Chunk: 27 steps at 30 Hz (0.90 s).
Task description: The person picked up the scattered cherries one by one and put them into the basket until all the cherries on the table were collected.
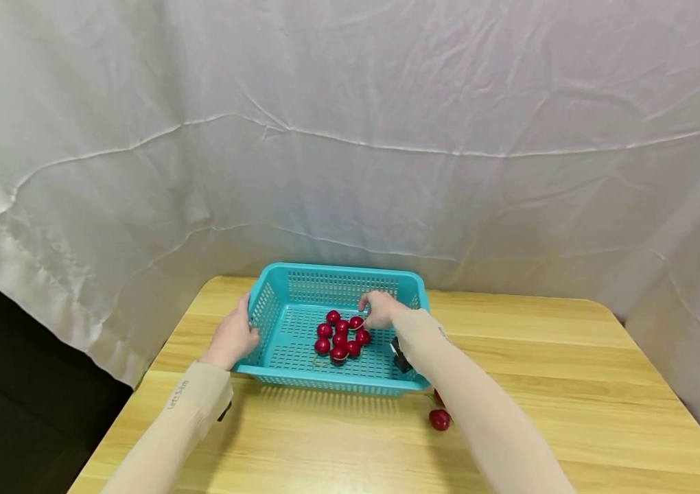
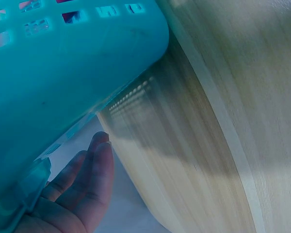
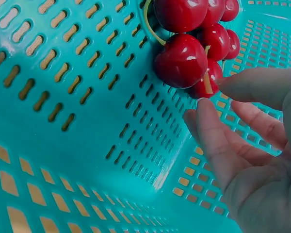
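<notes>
A turquoise plastic basket (image 1: pixel 340 383) stands on the wooden table with a cluster of red cherries (image 1: pixel 339 339) on its perforated floor. At the basket's left end my left hand (image 1: pixel 232 337) holds the rim, thumb over the edge; in the left wrist view its fingers (image 2: pixel 99 167) extend along the outside. My right hand (image 1: pixel 381 310) reaches inside, over the right part of the basket. Its thumb and fingertips are slightly apart beside a stemmed cherry (image 3: pixel 200 87) at the edge of the cluster. No cherry is visibly gripped between them.
On the table, outside the basket's front right corner, lies a cherry (image 1: pixel 439 419), with another partly hidden behind the right forearm. A pale curtain (image 1: pixel 350 192) hangs behind the wooden table (image 1: pixel 572 377). Dark space borders the table's left side.
</notes>
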Available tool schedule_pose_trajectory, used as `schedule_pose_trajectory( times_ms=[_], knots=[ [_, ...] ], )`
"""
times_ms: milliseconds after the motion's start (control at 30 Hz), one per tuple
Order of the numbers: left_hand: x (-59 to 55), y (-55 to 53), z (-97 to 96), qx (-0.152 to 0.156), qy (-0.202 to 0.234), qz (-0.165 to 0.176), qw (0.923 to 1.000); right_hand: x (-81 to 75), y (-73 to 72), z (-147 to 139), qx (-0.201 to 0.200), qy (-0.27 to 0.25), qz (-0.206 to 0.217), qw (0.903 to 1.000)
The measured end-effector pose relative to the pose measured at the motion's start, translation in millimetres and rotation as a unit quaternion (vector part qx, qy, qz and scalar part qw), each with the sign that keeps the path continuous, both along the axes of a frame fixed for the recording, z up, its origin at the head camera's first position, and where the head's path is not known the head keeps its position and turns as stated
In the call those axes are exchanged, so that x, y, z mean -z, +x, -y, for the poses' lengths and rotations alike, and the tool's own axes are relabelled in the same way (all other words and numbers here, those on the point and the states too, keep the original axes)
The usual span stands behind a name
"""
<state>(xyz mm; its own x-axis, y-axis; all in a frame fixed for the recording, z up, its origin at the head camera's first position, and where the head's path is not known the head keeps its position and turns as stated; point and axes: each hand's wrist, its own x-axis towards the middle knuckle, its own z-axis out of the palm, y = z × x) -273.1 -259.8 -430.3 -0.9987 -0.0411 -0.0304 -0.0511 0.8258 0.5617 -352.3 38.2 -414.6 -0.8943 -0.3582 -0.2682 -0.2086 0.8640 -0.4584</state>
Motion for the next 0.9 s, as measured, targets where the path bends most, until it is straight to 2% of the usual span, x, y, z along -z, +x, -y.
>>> schedule_pose_trajectory(
  times_ms=[300,567,733,900],
  knots=[
    [-1.3,1.2,-0.3,0.003,-0.008,-0.005,1.0,-7.2,2.5,-4,-0.014,0.007,0.0,0.9999],
    [-1.7,1.0,1.4,0.004,-0.007,-0.007,0.9999,-21.6,2.4,-13,-0.045,-0.005,-0.033,0.9984],
    [-2.2,0.9,1.4,0.004,-0.007,-0.001,1.0,-34.0,10.5,-21,-0.068,-0.037,-0.057,0.9953],
    [-1.7,0.2,0.7,0.003,-0.008,0.003,1.0,-49.1,24.9,-34,-0.086,-0.076,-0.085,0.9898]
  ],
)
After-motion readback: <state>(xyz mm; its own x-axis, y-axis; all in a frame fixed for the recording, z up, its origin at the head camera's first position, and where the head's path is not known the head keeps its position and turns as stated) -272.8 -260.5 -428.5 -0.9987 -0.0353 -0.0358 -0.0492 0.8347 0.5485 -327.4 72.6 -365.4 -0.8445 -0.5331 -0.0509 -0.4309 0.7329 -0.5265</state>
